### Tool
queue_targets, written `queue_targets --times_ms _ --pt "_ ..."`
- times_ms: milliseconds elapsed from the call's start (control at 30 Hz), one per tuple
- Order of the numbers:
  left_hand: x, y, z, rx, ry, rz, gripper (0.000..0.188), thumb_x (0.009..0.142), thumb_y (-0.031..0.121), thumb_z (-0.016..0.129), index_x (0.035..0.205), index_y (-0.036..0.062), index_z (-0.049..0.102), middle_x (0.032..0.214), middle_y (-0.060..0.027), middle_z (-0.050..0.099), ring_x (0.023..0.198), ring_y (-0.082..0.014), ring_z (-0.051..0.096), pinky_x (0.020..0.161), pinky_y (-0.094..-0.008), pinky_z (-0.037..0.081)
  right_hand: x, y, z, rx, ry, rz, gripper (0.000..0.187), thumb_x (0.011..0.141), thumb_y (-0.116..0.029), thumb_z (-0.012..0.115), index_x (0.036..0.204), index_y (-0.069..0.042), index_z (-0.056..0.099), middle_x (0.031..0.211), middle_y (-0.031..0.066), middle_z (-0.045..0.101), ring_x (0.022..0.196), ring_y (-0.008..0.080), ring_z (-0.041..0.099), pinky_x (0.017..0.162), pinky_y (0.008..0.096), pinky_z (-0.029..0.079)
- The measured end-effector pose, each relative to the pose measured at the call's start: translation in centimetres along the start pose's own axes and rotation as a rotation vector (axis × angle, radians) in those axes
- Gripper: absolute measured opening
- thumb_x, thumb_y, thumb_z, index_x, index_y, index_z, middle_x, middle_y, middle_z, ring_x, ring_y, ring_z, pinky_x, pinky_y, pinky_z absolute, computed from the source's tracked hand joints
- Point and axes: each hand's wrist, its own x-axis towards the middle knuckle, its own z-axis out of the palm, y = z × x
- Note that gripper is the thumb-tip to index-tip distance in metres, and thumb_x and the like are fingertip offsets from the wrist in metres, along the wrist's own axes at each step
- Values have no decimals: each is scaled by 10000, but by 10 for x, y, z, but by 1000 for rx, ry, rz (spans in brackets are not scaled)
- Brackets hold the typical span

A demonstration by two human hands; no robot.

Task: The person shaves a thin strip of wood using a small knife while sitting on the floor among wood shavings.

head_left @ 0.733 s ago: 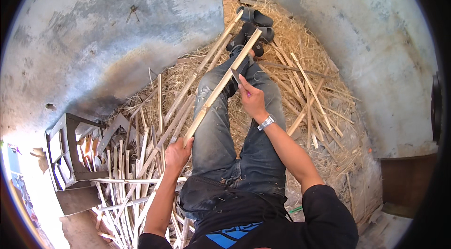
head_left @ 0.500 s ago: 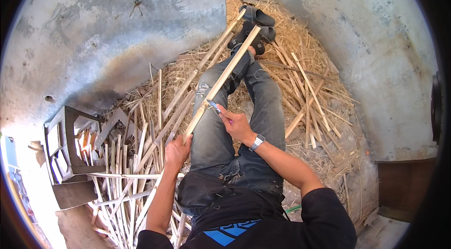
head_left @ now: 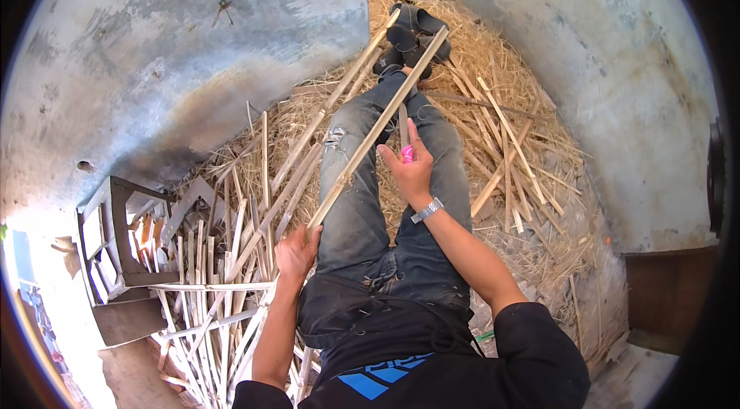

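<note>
My left hand (head_left: 296,253) is closed round the near end of a long, pale wooden strip (head_left: 375,131). The strip slants up and right across my legs, its far end by my feet. In my right hand (head_left: 415,176) is a knife (head_left: 403,124) with a pink handle, part of which the fingers cover. Its blade points away from me, its tip close to the strip's right edge; whether they touch I cannot tell. A small bit of curled shaving clings to the strip near its middle.
Straw-like shavings (head_left: 470,47) cover the ground round my legs. Many loose strips (head_left: 208,309) lie at the left, and more strips (head_left: 501,147) at the right. A dark frame (head_left: 116,232) stands at the left. Grey walls (head_left: 193,23) rise on both sides.
My right hand with the knife has moved up and right, away from me along the strip. The strip's far end has swung right, while my left hand keeps its hold.
</note>
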Motion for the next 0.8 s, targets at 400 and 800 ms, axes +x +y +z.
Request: queue_targets --times_ms 400,800 --pt "-2 -5 -2 -21 -6 -21 483 959 435 753 708 75 553 579 -203 618 528 -416 638 487 -506 485 7 6 20 -30 13 -60 843 842 -237 911 1556 -39 509 779 -87 486 620 19 383 551 203 385" --pt "-30 -73 -55 -119 -338 -81 527 944 462 757 687 30 600 611 -235 606 573 -463 620 521 -527 472 27 42 -43 -89 -44 100 476 1078 -202 576 1528 -49 541 805 78 713 649 83 604 584 289 464"
